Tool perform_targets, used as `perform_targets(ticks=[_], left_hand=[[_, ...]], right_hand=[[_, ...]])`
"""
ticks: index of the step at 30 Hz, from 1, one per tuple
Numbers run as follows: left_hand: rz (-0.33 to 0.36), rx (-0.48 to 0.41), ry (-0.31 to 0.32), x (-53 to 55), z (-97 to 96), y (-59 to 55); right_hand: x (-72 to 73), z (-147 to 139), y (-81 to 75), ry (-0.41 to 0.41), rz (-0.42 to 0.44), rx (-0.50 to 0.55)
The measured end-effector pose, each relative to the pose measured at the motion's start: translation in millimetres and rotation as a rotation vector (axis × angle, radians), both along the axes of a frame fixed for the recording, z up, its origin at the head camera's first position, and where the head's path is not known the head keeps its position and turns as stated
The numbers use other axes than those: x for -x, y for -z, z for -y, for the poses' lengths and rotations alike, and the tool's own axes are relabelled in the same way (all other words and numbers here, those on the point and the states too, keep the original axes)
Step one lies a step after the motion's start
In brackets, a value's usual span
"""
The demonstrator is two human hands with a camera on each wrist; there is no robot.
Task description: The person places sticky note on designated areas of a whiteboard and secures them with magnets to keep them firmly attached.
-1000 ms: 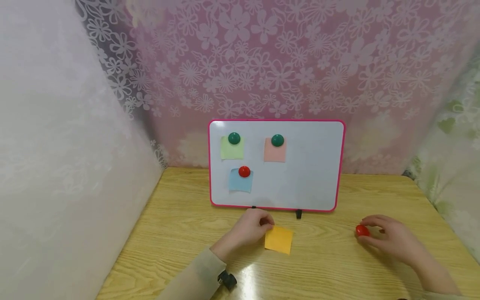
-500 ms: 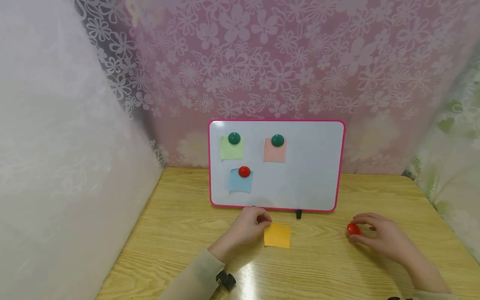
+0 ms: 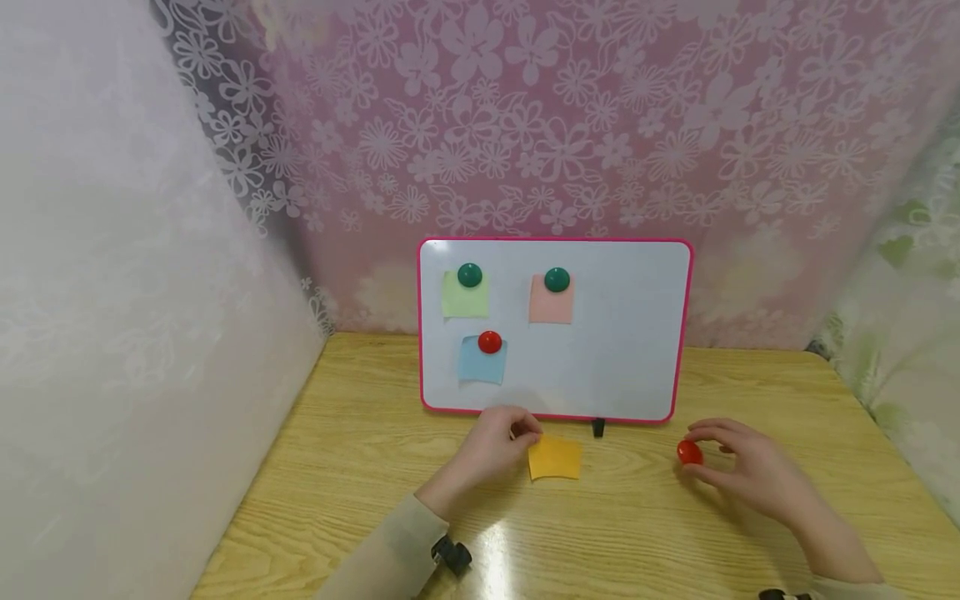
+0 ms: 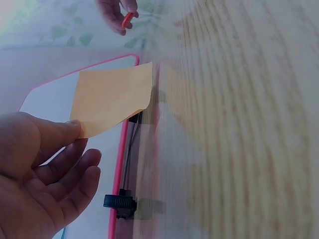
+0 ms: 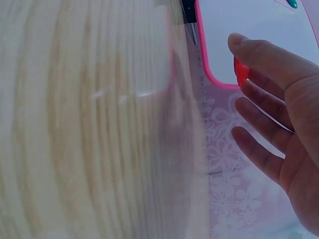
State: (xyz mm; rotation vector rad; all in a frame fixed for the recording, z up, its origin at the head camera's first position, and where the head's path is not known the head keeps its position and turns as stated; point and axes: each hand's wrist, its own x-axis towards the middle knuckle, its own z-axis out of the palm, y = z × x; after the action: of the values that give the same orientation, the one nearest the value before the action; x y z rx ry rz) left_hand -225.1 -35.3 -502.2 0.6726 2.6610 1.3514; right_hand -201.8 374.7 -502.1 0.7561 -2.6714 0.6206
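Note:
My left hand (image 3: 497, 443) pinches an orange sticky note (image 3: 555, 457) by one corner, just in front of the whiteboard's lower edge. In the left wrist view the note (image 4: 113, 97) hangs off the table with one corner curling. My right hand (image 3: 753, 471) holds a round red magnet (image 3: 690, 452) between thumb and fingers, right of the board. The right wrist view shows that magnet (image 5: 241, 71) edge-on, partly hidden by the thumb. The pink-framed whiteboard (image 3: 607, 350) stands upright. On it are a green note (image 3: 465, 304), a pink note (image 3: 551, 308) and a blue note (image 3: 480, 368).
Green magnets (image 3: 470, 275) hold the green and pink notes, and a red magnet (image 3: 490, 342) holds the blue one. Black feet (image 3: 597, 427) support the board on the wooden table (image 3: 360, 450). Flowered fabric (image 3: 600, 125) hangs behind, with pale walls at both sides.
My left hand has lifted the orange note slightly toward the board. My right hand has moved left with the red magnet, closer to the board. The notes on the board stay put.

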Motion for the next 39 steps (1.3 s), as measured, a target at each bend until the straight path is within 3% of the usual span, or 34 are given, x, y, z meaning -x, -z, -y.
perform_targets(ticks=[9,21,39], left_hand=[[-0.011,-0.012,-0.004,5.3,-0.2,-7.5],[-0.017,-0.034,-0.043,16.3,-5.6,-16.4],[-0.035,-0.037,-0.071,21.0,-3.6,-29.4]], right_hand=[[1.6,17,-7.1,-0.006,0.025,0.017],[12.0,49,-13.0,-0.08,0.01,0.021],[26.3,72,-21.6,-0.164,0.001,0.081]])
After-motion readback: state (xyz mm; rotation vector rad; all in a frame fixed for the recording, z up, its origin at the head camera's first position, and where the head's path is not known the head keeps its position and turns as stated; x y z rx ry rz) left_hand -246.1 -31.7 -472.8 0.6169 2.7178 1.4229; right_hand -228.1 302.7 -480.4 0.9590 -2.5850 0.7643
